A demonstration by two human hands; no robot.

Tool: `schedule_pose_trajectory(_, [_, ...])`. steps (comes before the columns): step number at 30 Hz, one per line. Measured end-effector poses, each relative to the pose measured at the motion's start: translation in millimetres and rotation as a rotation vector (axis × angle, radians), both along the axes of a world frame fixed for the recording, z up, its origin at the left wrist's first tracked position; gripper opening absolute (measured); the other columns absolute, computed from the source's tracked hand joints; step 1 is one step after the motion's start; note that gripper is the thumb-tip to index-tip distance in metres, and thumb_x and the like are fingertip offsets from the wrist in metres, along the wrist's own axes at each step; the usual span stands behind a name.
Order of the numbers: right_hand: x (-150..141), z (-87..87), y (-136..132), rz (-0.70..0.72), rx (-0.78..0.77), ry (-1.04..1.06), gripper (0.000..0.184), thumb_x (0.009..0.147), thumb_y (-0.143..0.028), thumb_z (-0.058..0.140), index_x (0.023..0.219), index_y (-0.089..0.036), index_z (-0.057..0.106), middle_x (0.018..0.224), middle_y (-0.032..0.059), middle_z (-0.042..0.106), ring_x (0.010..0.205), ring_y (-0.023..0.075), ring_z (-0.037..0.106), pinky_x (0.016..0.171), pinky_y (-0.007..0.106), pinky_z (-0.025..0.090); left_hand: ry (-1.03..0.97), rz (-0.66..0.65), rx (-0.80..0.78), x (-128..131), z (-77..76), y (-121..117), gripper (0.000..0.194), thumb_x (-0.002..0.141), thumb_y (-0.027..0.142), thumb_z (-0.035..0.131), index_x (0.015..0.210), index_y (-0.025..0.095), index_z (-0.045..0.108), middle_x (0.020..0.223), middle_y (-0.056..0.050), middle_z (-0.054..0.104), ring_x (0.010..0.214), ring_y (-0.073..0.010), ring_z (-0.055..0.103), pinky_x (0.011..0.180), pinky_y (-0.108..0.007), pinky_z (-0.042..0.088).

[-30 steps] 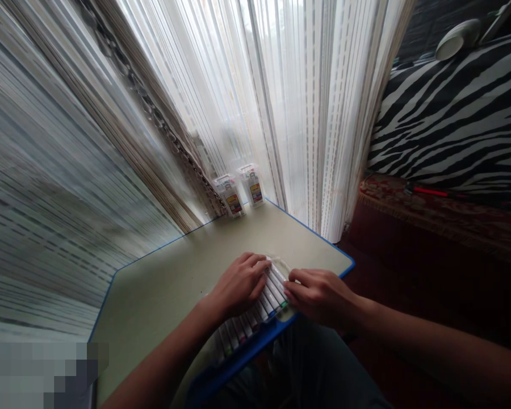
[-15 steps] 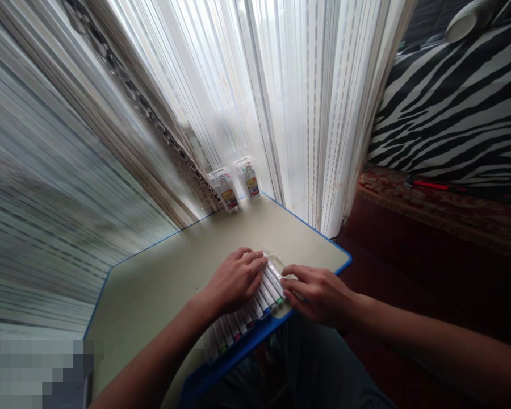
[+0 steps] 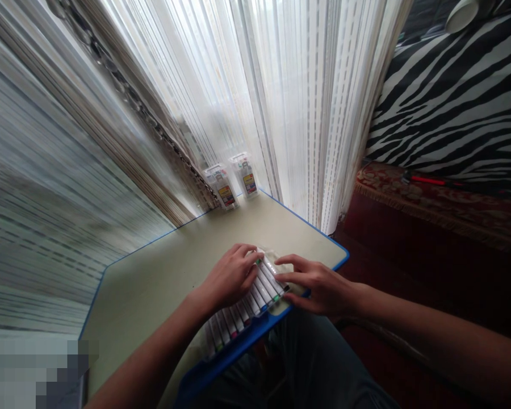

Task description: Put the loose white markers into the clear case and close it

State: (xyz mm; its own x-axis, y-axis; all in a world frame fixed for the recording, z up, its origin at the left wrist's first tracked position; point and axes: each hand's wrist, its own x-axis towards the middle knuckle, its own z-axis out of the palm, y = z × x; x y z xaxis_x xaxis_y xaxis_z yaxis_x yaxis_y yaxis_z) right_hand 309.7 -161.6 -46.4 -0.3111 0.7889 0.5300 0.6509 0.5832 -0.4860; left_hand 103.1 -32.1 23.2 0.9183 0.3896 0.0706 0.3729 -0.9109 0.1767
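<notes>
A row of white markers (image 3: 262,288) with coloured ends lies side by side near the table's front edge, partly under my left hand. My left hand (image 3: 232,274) rests over the row from the left, its fingers bent loosely across the far ends and touching them. At the row's right end lies a marker with a dark tip. My right hand (image 3: 317,284) is beside that marker, fingers apart and fingertips at its side; whether they touch it is hard to tell. Some crumpled clear plastic (image 3: 283,266) shows behind the right fingertips.
Two clear plastic cases (image 3: 223,190) with labels stand at the table's far corner. The pale table (image 3: 153,278) has a blue rim. Striped string curtains (image 3: 289,113) hang behind it. To the right are a zebra-patterned cover (image 3: 447,108) and a red rug (image 3: 383,184).
My right fingers have spread and loosened at the row's right end, where a dark-tipped marker now shows beside the green one. My left fingers have drawn back slightly, uncovering a green marker end.
</notes>
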Motion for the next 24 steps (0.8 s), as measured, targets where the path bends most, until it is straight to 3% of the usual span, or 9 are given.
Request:
schedule_pose_trajectory(15, [-1, -5.9, 4, -0.023, 0.033, 0.026, 0.017, 0.093, -0.021, 0.063, 0.108, -0.019, 0.071, 0.123, 0.0157, 0.064, 0.073, 0.0142, 0.068, 0.073, 0.03, 0.058, -0.087, 0.045, -0.145, 1, -0.3, 11, 0.038, 0.092, 0.025, 0.054, 0.128, 0.017, 0.063, 0.126, -0.012, 0.067, 0.122, -0.0275, 0.056, 0.108, -0.046, 0.043])
schedule_pose_trajectory(18, [-1, 2.3, 6, -0.033, 0.012, -0.025, 0.026, 0.091, -0.02, 0.063, 0.117, -0.021, 0.068, 0.125, 0.0146, 0.063, 0.086, 0.0184, 0.071, 0.076, 0.031, 0.059, -0.094, 0.064, -0.138, 1, 17.1, 10, 0.04, 0.094, 0.029, 0.051, 0.132, 0.018, 0.06, 0.13, -0.012, 0.066, 0.124, -0.0275, 0.055, 0.108, -0.047, 0.042])
schedule_pose_trajectory(21, [-1, 22.6, 12, -0.022, -0.013, -0.112, 0.042, 0.088, -0.025, 0.066, 0.13, -0.021, 0.061, 0.125, 0.015, 0.063, 0.097, 0.0236, 0.07, 0.08, 0.035, 0.059, -0.195, 0.115, -0.108, -13, 46.1, 9, 0.041, 0.097, 0.034, 0.048, 0.133, 0.017, 0.059, 0.13, -0.013, 0.064, 0.124, -0.0266, 0.055, 0.106, -0.045, 0.042])
schedule_pose_trajectory(24, [-9, 48.2, 27, 0.013, -0.023, -0.101, 0.036, 0.09, -0.027, 0.063, 0.125, -0.019, 0.064, 0.116, 0.0144, 0.066, 0.098, 0.0239, 0.069, 0.084, 0.036, 0.057, -0.357, 0.266, -0.096, -43, 63.9, 12, 0.036, 0.096, 0.03, 0.045, 0.124, 0.016, 0.065, 0.115, -0.011, 0.068, 0.104, -0.022, 0.063, 0.095, -0.038, 0.048])
